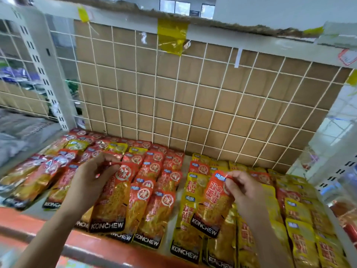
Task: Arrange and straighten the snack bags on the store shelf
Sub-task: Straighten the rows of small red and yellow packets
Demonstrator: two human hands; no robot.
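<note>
White metal store shelf (183,165) with an orange front edge (96,246): backed by a white wire grid panel (193,93) over brown cardboard sheeting (173,78), the cardboard fixed at its top with strips of yellow tape (172,35).

Contents, left half: red foil snack bags (154,215) with black "KONCHEW" bands at the bottom, lying flat in overlapping rows from the front edge to the grid; a few yellow bags are mixed into the back rows. At far left a looser group of red bags (29,180) lies slanted, out of line with the rest.

Contents, right half: yellow foil snack bags (301,238) of the same brand, in overlapping rows, with several red ones among them. A narrow bare strip of shelf separates the red and yellow groups.

Left hand (90,178): over the red rows, fingers (108,157) curled and pinched on the top edge of one red snack bag (114,200), which lies on top of the row with its lower end near the front edge.

Right hand (243,188): over the yellow rows, fingers (229,182) pinched closed on the upper corner of a second red snack bag (212,202), which sits tilted, its lower end resting on the yellow bags.
</note>
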